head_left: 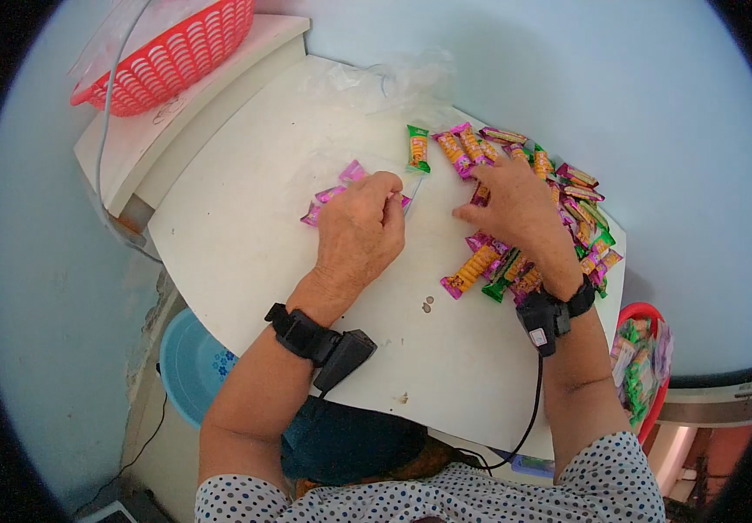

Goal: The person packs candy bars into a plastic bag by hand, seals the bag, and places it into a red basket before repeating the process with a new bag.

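Note:
My left hand (359, 228) is closed at the edge of a clear plastic bag (413, 185) lying on the white table. Several pink-wrapped snack packets (331, 193) show beside and under that hand, in or beneath the thin film. Over the pile of snack packets (581, 205) hovers my right hand (515, 202), thumb and forefinger spread apart. Its other fingertips are partly hidden among the wrappers. A single green-ended packet (418, 149) lies between the two hands, and a pink-ended one (470, 271) rests below the right hand.
Crumpled clear plastic (402, 83) lies at the table's back edge by the wall. A red basket (180, 57) stands on a raised shelf at upper left. Below the table are a blue basin (186, 366) and a red container (652, 410) with bagged packets. A cable hangs from my right wrist strap.

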Motion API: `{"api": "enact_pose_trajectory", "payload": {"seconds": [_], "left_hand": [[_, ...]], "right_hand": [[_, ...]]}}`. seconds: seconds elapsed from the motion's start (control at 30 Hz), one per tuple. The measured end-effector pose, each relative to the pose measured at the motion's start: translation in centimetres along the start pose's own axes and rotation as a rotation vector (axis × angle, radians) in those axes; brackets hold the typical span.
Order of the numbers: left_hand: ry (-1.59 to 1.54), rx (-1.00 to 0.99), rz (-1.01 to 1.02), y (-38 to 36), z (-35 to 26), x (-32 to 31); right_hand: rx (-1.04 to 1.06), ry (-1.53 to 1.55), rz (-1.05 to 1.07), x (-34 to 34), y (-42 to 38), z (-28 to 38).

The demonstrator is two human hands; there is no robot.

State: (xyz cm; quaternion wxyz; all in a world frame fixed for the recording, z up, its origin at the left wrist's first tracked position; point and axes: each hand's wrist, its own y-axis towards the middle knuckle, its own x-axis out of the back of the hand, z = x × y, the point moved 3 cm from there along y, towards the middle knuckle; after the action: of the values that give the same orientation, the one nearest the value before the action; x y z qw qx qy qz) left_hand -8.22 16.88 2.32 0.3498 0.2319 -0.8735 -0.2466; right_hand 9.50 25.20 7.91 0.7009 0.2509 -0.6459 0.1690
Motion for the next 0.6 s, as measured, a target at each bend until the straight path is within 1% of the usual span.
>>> {"api": "enact_pose_trajectory", "payload": {"seconds": [0.07, 0.17, 0.27, 0.37, 0.47, 0.6], "left_hand": [[0.001, -0.011, -0.013, 0.0, 0.0, 0.1], [-0.004, -0.032, -0.028, 0.0, -0.1, 0.1], [0.006, -0.014, -0.009, 0.1, -0.1, 0.2], [0.008, 0.007, -0.011, 0.1, 0.0, 0.2], [0.004, 0.010, -0.031, 0.1, 0.2, 0.2], [-0.019, 0.034, -0.030, 0.1, 0.0, 0.3]], "right_hand": [[0.066, -0.037, -0.057, -1.3, -0.4, -0.1], [0.080, -0.039, 0.022, -1.7, 0.3, -0.7], [0.019, -0.056, -0.042, -1.4, 0.9, -1.3], [-0.010, 0.093, -0.116, 1.0, 0.7, -1.6], [-0.023, 0.383, -0.071, 4.8, -0.4, -0.5], [0.004, 0.818, 0.146, 4.1, -0.6, -1.1]]}}
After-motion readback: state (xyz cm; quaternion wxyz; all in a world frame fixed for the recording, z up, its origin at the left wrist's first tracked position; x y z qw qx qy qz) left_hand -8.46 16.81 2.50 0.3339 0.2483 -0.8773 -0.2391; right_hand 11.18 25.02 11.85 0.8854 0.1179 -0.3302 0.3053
